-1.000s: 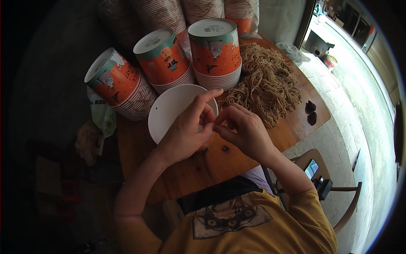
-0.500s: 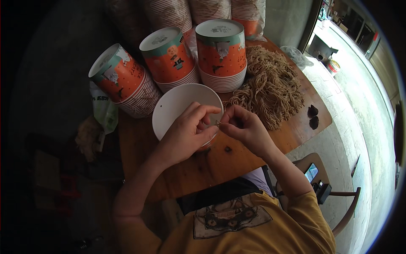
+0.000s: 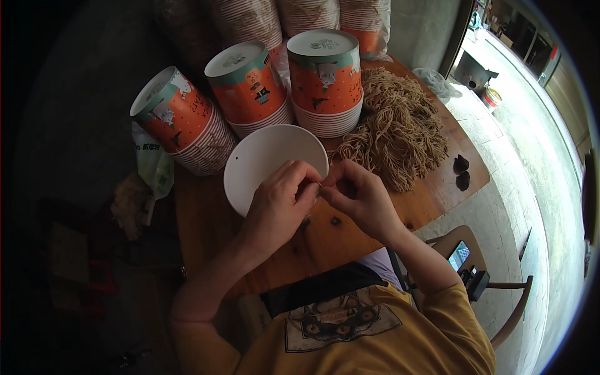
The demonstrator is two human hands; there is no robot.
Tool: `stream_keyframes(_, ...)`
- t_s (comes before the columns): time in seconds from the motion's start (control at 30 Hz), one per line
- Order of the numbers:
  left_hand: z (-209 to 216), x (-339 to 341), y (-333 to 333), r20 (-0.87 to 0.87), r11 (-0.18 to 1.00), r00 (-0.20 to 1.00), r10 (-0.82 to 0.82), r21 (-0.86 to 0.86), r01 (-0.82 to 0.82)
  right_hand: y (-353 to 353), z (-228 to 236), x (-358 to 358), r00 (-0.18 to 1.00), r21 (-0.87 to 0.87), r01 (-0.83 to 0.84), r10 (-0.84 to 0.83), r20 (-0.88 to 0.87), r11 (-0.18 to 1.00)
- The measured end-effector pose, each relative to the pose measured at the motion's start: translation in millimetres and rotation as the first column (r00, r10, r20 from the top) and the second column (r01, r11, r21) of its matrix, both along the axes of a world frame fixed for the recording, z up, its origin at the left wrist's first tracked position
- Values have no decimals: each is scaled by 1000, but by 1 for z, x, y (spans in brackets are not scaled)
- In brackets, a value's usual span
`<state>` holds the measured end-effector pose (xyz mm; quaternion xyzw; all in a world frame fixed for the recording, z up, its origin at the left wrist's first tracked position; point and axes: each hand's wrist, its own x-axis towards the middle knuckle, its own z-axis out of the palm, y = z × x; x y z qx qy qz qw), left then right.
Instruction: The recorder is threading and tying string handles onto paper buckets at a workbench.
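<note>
A white-lined paper bucket (image 3: pixel 264 153) lies tilted on the table with its open mouth toward me and a small hole in the left of its wall. At the bucket's right rim, my left hand (image 3: pixel 275 200) and my right hand (image 3: pixel 362 199) meet, thumb and forefinger of each pinched together. Between the fingertips shows a short bit of thin tan cord (image 3: pixel 320 185). Most of the cord and the rim there are hidden by my fingers. Just beyond my right hand lies a big heap of tan cords (image 3: pixel 400 131).
Upside-down stacks of orange and green paper buckets (image 3: pixel 325 81) stand behind the open one on the wooden table (image 3: pixel 269 265). Bagged stacks (image 3: pixel 247 25) rise at the back. Two dark lumps (image 3: pixel 462 172) lie near the right edge. A chair (image 3: pixel 478 256) holds a phone (image 3: pixel 459 255).
The fingers of my left hand have closed from a spread thumb and forefinger into a pinch. Both hands have come closer together at the bucket's rim.
</note>
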<state>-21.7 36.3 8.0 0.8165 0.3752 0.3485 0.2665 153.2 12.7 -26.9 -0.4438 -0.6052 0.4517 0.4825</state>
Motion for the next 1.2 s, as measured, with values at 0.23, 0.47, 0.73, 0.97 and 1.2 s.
stream_keyframes(0.23,2,0,-1,160,957,987,4,-287,42,-2,-4,-2,1000,62,24,-23,-12,998)
stream_keyframes(0.47,-4,-3,7,211,930,977,-32,-352,107,-5,1,0,995,-132,-45,33,-92,990)
stream_keyframes(0.73,4,-2,8,291,849,955,-47,-493,192,-2,-11,1,986,-88,-14,0,-166,996)
stream_keyframes(0.97,8,-3,11,291,808,957,-6,-562,176,-3,-12,-3,985,-50,48,-55,-164,998)
stream_keyframes(1.2,12,-3,14,375,660,920,114,-721,212,-5,-10,-4,992,-59,89,-94,-87,994)
